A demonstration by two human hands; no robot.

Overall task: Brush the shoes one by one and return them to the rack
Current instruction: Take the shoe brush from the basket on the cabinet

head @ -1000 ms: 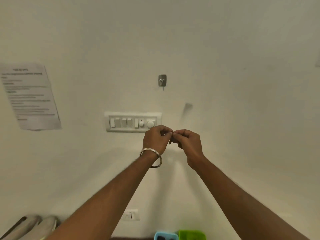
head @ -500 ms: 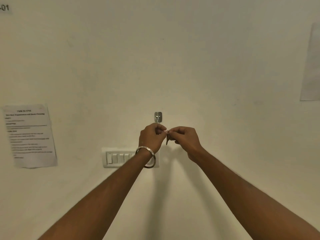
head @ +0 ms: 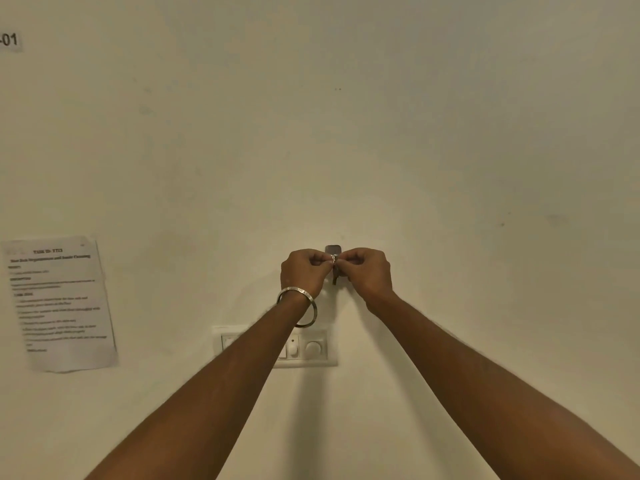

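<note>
Both my arms reach up to a small metal wall hook (head: 333, 250) on a cream wall. My left hand (head: 304, 273), with a metal bangle on its wrist, and my right hand (head: 367, 271) meet right at the hook. Between their fingertips they pinch a small metal ring (head: 334, 259), from which a dark piece (head: 335, 277) hangs down. What that piece belongs to is hidden by my fingers. No shoes, brush or rack are in view.
A white switch panel (head: 311, 348) sits on the wall below my hands, partly behind my left forearm. A printed paper sheet (head: 62, 303) is stuck to the wall at the left. A label ending in "-01" (head: 9, 39) is at the top left.
My hands have risen from switch-panel height to the hook, still pinching the small ring together. My head has tilted up, so the shoes and coloured boxes at the bottom have left the view.
</note>
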